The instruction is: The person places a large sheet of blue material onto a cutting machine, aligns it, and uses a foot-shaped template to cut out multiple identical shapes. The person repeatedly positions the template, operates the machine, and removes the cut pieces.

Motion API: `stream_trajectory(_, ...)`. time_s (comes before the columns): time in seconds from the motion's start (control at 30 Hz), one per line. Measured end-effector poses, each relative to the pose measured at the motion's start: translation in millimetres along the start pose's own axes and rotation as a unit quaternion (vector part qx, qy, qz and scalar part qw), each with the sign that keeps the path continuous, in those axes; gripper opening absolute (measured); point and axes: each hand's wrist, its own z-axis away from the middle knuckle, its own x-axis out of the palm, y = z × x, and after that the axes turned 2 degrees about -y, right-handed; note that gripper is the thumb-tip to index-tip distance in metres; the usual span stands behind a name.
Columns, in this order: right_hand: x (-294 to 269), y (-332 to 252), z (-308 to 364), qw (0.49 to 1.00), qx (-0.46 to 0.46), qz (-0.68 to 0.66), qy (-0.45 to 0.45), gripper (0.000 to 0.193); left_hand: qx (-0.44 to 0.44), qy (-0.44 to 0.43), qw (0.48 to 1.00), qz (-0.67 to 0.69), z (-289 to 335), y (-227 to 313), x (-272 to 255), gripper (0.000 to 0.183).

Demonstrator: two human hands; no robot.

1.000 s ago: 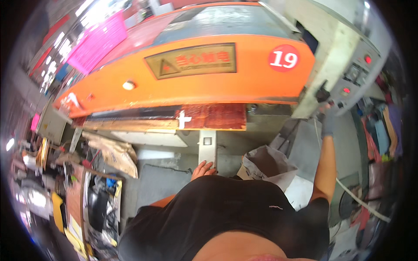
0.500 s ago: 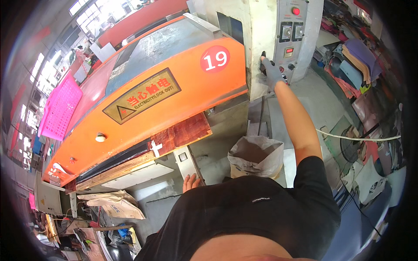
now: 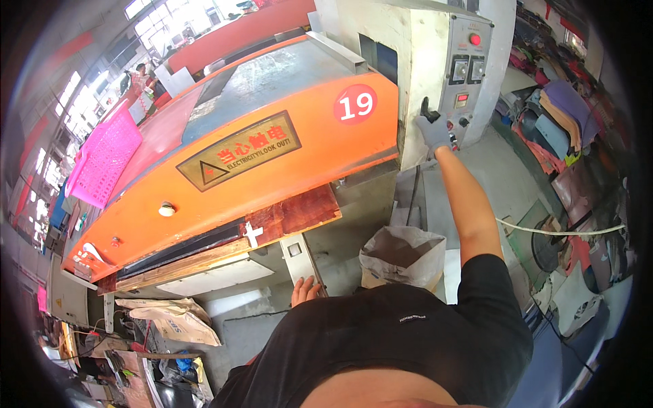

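Observation:
My right hand, in a grey glove, is at the side of a pale metal cabinet. Its fingers are closed around the lower part of a black handle, whose top shows above the glove. Beside it is a grey control panel with a red button, two dials and a lit red display. Low in front of my body, the bare fingers of my left hand lie against a light metal upright; its palm is hidden by my shirt. The large orange machine stands ahead, with a red-brown board below its front.
A pink plastic basket sits at the machine's left end. An open pale sack stands on the floor near my front. Folded brown paper sacks lie at lower left. Stacked coloured sheets and a pale cable are at right.
The view has shifted, so the machine and cabinet appear lower and further right. My right hand stays at the black handle, slightly lower on it; my left fingers remain at the metal upright.

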Motion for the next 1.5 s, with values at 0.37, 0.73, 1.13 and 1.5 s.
stream_trajectory(0.37, -2, -26, 15, 0.999, 0.018, -0.008, 0.045, 0.070, -0.019, -0.173, 0.984, -0.036, -65, 38, -49, 0.040)
stream_trajectory(0.73, 8, -42, 40, 0.990, 0.057, -0.096, 0.084, 0.059, 0.470, -0.113, 0.870, 0.092, -434, 230, 41, 0.045)
stream_trajectory(1.13, 26, 0, 20, 0.994, 0.012, 0.059, 0.091, 0.046, 0.415, -0.022, 0.889, 0.192, -451, 233, 122, 0.039)
stream_trajectory(1.5, -39, -17, -10, 0.781, -0.391, 0.474, -0.107, 0.036, 0.248, 0.016, 0.940, 0.233, -376, 213, 149, 0.064)
